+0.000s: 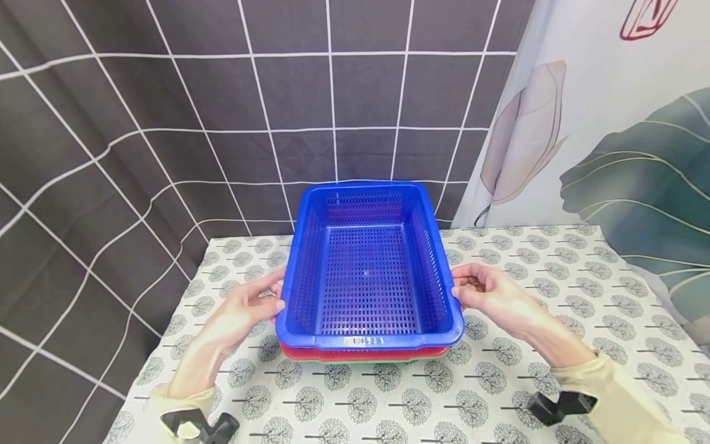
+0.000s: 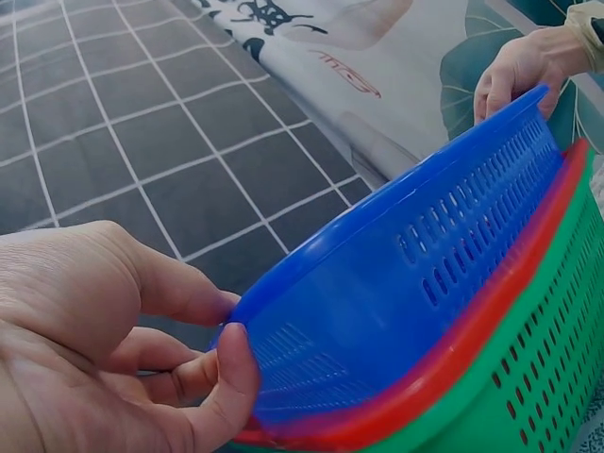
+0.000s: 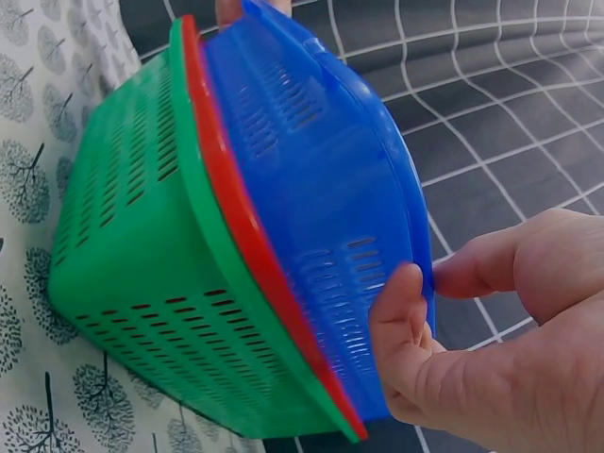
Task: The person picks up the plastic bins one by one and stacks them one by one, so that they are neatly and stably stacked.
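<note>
A blue perforated plastic basket (image 1: 366,277) sits partly inside a red basket (image 1: 310,354), its rim raised above the red one. The red basket is nested in a green basket (image 3: 142,236), which rests on the table. My left hand (image 1: 244,311) pinches the blue rim on its left side, thumb on top and fingers beneath, as the left wrist view shows. On the opposite side my right hand (image 1: 493,296) pinches the same rim between thumb and fingers. Of the red basket little more than the rim shows.
A white cloth printed with grey trees (image 1: 360,404) covers the table. Behind it hangs a dark curtain with a white grid (image 1: 288,92), close to the baskets' far side. A pale curtain with leaf patterns (image 1: 582,123) hangs at the right.
</note>
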Available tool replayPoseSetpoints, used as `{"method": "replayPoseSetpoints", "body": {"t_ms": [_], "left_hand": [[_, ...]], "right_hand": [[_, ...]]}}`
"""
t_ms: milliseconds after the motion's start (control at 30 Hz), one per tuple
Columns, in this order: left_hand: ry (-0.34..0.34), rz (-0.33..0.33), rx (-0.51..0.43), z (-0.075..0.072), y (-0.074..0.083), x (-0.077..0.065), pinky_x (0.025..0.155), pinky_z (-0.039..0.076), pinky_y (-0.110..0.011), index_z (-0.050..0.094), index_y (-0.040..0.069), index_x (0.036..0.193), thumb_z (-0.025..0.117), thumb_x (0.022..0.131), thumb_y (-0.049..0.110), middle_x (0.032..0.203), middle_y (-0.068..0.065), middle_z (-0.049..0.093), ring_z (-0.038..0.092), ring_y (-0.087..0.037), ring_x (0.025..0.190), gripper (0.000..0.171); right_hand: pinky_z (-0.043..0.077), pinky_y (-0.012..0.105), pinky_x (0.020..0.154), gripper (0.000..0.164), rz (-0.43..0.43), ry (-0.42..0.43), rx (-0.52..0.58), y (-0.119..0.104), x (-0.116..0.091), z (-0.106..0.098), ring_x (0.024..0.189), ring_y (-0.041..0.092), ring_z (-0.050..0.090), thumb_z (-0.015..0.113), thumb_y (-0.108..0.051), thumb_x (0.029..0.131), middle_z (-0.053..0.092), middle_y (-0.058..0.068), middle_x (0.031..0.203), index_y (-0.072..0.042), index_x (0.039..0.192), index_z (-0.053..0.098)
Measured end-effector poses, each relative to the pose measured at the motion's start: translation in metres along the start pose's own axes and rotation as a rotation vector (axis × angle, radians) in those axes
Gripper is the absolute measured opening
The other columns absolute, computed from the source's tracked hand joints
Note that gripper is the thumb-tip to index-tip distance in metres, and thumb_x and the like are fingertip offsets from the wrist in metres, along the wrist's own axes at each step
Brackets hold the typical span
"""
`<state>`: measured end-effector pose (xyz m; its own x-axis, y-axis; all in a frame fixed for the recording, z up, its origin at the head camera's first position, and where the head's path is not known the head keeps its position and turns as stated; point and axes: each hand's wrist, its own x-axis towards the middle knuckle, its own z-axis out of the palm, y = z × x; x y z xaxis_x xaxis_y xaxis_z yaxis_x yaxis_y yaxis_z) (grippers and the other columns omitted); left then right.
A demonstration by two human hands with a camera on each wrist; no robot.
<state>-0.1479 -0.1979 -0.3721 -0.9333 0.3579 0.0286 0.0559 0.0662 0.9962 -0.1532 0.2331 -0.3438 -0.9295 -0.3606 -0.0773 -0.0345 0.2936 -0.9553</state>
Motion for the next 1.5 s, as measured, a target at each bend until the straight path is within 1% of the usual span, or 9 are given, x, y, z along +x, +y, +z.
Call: {"method": "replayPoseSetpoints", "body": {"t_ms": [200,367,533,667,933,1100,1200,1300,1500], "left_hand": [[0.013,-0.011,-0.014,0.001,-0.006,0.001,0.077,0.056,-0.033,0.036,-0.01,0.148,0.062,0.088,-0.007,0.102,-0.014,0.055,0.065,-0.014,0.078,0.065],[0.016,-0.023,-0.002,0.002,-0.008,0.0,0.081,0.055,-0.033,0.037,-0.009,0.149,0.063,0.088,-0.006,0.101,-0.014,0.055,0.064,-0.014,0.078,0.066],[0.017,-0.031,0.003,0.002,-0.011,0.0,0.086,0.054,-0.035,0.036,-0.01,0.149,0.063,0.087,-0.006,0.101,-0.013,0.055,0.064,-0.014,0.08,0.067],[0.018,-0.044,-0.007,0.002,-0.015,0.0,0.087,0.053,-0.035,0.034,-0.011,0.149,0.062,0.088,-0.006,0.101,-0.012,0.054,0.063,-0.013,0.081,0.067],[0.019,-0.059,0.001,0.001,-0.019,-0.001,0.088,0.054,-0.036,0.033,-0.012,0.148,0.062,0.088,-0.006,0.103,-0.013,0.05,0.063,-0.011,0.08,0.067],[0.022,-0.076,0.03,0.001,-0.021,-0.002,0.09,0.054,-0.038,0.035,-0.011,0.148,0.062,0.087,-0.006,0.103,-0.015,0.052,0.063,-0.012,0.079,0.067],[0.024,-0.088,0.028,0.0,-0.022,-0.003,0.09,0.054,-0.039,0.034,-0.012,0.148,0.062,0.087,-0.007,0.103,-0.014,0.052,0.063,-0.011,0.079,0.068],[0.021,-0.084,0.019,0.0,-0.022,-0.004,0.088,0.055,-0.039,0.032,-0.014,0.148,0.062,0.087,-0.007,0.102,-0.013,0.052,0.061,-0.009,0.077,0.068],[0.016,-0.087,0.034,0.0,-0.02,-0.005,0.082,0.056,-0.034,0.033,-0.015,0.147,0.063,0.088,-0.006,0.101,-0.013,0.053,0.06,-0.009,0.074,0.067]], "right_hand": [[0.057,0.035,0.084,0.034,-0.015,-0.007,0.029,0.007,0.002,0.002,0.088,0.026,0.065,0.054,0.005,0.094,0.058,0.024,0.106,0.02,0.122,0.044],[0.057,0.036,0.083,0.034,-0.018,-0.01,0.029,0.009,0.003,0.004,0.088,0.027,0.065,0.054,0.005,0.093,0.058,0.025,0.106,0.02,0.122,0.043],[0.057,0.035,0.084,0.035,0.0,-0.014,0.015,0.011,0.006,0.004,0.088,0.028,0.065,0.053,0.005,0.093,0.057,0.025,0.108,0.021,0.122,0.042],[0.056,0.034,0.085,0.037,0.021,-0.019,0.012,0.013,0.008,0.005,0.088,0.029,0.065,0.054,0.004,0.093,0.057,0.025,0.108,0.022,0.123,0.041],[0.057,0.035,0.083,0.035,0.045,-0.031,0.008,0.016,0.01,0.008,0.085,0.029,0.065,0.055,0.006,0.093,0.061,0.022,0.103,0.022,0.121,0.043],[0.057,0.035,0.081,0.034,0.06,-0.032,0.021,0.018,0.012,0.01,0.084,0.028,0.065,0.055,0.007,0.093,0.062,0.02,0.099,0.021,0.122,0.043],[0.058,0.034,0.08,0.034,0.058,-0.036,0.025,0.019,0.012,0.011,0.083,0.027,0.065,0.056,0.007,0.093,0.061,0.019,0.097,0.021,0.121,0.043],[0.058,0.034,0.079,0.035,0.054,-0.04,0.026,0.02,0.013,0.012,0.083,0.026,0.064,0.056,0.007,0.093,0.06,0.019,0.097,0.022,0.121,0.042],[0.057,0.035,0.08,0.036,0.075,-0.044,0.029,0.02,0.013,0.012,0.084,0.026,0.063,0.057,0.007,0.093,0.06,0.018,0.098,0.021,0.122,0.041]]}}
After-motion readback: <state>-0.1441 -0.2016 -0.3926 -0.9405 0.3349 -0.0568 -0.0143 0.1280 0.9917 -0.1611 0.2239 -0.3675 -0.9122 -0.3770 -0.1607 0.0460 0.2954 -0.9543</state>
